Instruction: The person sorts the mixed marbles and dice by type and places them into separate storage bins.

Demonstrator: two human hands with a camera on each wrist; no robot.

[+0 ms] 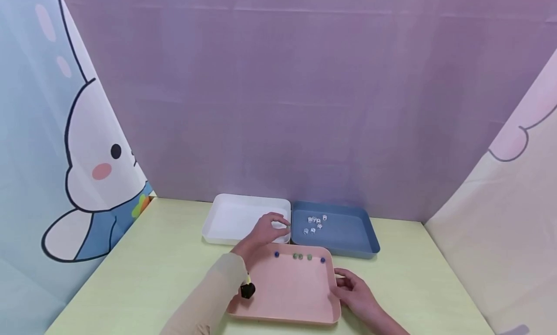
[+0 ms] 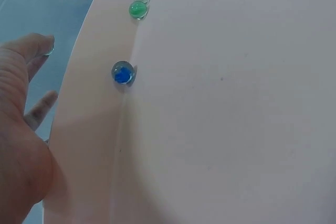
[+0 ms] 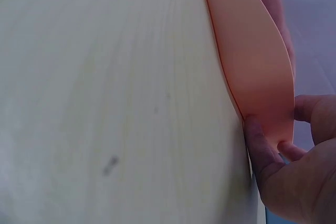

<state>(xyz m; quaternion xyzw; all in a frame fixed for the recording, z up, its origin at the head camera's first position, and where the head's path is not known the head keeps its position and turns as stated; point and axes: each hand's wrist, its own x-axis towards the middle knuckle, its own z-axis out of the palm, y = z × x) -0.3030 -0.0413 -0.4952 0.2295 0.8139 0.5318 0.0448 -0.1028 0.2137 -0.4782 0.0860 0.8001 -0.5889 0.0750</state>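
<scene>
My left hand (image 1: 269, 228) is over the right end of the white tray (image 1: 211, 236), its thumb and index finger bent toward each other. At their tips they pinch a small clear glass marble (image 2: 50, 51), mostly hidden by the finger. My right hand (image 1: 354, 296) grips the right wall of the pink tray (image 1: 285, 296), with fingers (image 3: 257, 135) against the outside of the wall. Along the pink tray's far wall lie a blue marble (image 1: 276, 254), several green marbles (image 2: 138, 10) and another blue marble (image 1: 323, 260) near the right corner.
A blue-grey tray (image 1: 352, 236) stands right of the white one and holds several white dice (image 1: 313, 230). Both stand behind the pink tray on the pale wooden table (image 1: 404, 277). A purple cloth (image 1: 278, 108) hangs behind the table, with printed curtains (image 1: 100, 132) at the sides.
</scene>
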